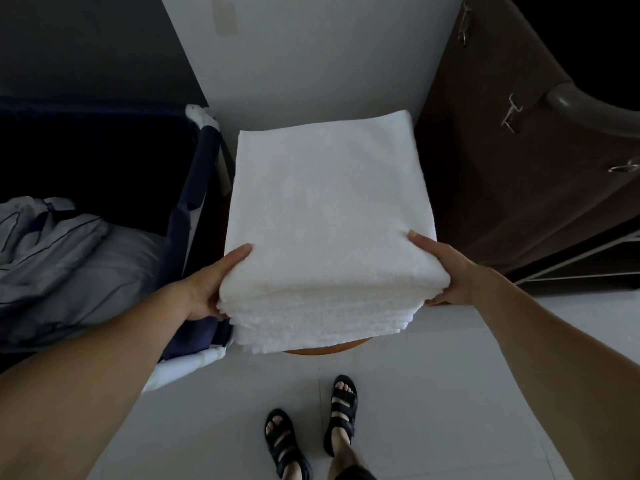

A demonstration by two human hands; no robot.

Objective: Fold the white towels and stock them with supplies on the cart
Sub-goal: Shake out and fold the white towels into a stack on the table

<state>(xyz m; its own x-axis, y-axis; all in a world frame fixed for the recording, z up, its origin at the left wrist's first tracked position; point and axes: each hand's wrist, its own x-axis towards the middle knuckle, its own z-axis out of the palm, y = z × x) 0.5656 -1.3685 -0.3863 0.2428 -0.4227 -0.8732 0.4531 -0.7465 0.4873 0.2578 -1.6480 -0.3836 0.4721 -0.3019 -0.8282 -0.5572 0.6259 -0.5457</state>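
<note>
A thick stack of folded white towels (329,216) fills the middle of the head view, over a round wooden stool (322,348) of which only the front rim shows. My left hand (214,285) grips the stack's near left corner, thumb on top and fingers underneath. My right hand (446,271) grips the near right corner the same way. Whether the stack rests on the stool or is lifted off it is unclear.
A dark blue fabric laundry bin (180,216) with crumpled grey linen (65,251) stands at the left. A brown cart side with metal hooks (512,112) and a grey handle (588,112) stands at the right. White wall behind; pale tiled floor and my sandalled feet below.
</note>
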